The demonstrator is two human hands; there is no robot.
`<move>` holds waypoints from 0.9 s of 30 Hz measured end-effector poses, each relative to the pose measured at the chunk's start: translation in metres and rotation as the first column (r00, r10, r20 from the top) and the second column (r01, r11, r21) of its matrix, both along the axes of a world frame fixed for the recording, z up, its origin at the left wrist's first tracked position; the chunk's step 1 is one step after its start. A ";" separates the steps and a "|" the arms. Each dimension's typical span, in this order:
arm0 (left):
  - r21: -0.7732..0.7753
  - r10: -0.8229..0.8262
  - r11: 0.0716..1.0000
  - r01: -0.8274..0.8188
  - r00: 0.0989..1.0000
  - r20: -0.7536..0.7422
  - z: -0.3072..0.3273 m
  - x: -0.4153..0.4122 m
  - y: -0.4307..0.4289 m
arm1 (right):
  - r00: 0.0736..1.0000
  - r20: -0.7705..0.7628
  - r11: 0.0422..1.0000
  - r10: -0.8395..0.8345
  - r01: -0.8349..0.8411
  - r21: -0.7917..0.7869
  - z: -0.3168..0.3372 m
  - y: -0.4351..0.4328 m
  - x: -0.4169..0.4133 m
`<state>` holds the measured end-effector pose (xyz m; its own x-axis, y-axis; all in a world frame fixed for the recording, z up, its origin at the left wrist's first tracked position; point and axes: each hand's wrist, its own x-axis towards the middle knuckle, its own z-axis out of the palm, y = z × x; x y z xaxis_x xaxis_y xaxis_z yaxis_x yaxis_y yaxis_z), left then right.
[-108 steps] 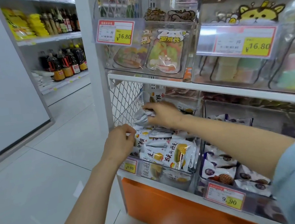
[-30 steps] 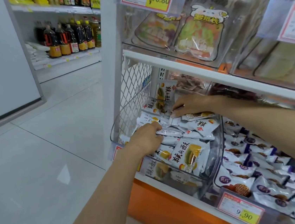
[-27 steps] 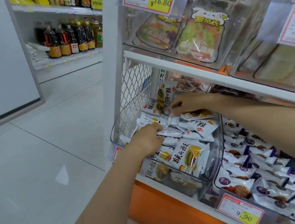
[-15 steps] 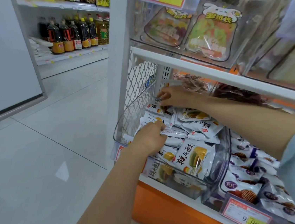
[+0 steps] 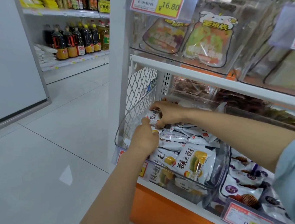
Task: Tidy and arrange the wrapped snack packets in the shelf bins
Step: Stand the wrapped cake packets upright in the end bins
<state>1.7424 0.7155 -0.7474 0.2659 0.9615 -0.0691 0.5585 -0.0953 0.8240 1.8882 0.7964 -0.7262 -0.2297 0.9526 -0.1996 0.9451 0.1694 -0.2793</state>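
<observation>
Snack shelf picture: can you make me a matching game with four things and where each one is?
Things
1. small white snack packet with black writing
2. purple-and-white snack packets
3. dark bottles with yellow labels
4. red-and-yellow 16.80 price tag

Places
A. on the white far shelf across the aisle
B. top middle of the picture
C. pinched in the right grip
D. bottom right of the picture

Pairs: 1-C, 2-D, 3-A, 4-B

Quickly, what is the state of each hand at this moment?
Left hand: a fingertip touches the packet; grip cannot be told.
Right hand: closed, holding the packet.
</observation>
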 end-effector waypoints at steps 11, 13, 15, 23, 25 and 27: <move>-0.097 0.142 0.989 -0.113 0.906 0.399 0.010 0.008 -0.007 | 0.917 -0.371 0.977 0.145 -0.192 -0.092 0.023 -0.048 0.023; -0.109 0.192 0.981 -0.160 0.876 0.443 0.012 0.007 -0.009 | 0.896 -0.440 0.997 0.062 -0.075 -0.013 0.034 -0.046 0.028; -0.102 0.224 0.975 -0.199 0.858 0.463 0.013 0.003 -0.009 | 0.897 -0.440 0.983 -0.041 0.116 0.145 0.042 -0.036 0.035; -0.038 0.215 0.976 -0.215 0.922 0.321 0.009 -0.008 -0.003 | 0.988 0.149 1.000 -0.028 0.029 -0.004 0.020 0.005 0.034; -0.040 0.219 0.975 -0.218 0.924 0.314 0.007 -0.010 -0.002 | 0.985 0.151 0.990 -0.082 0.063 0.125 0.017 0.014 0.034; -0.045 0.231 0.972 -0.229 0.919 0.319 0.006 -0.011 0.000 | 0.986 0.062 0.966 -0.156 0.139 0.219 0.022 0.019 0.035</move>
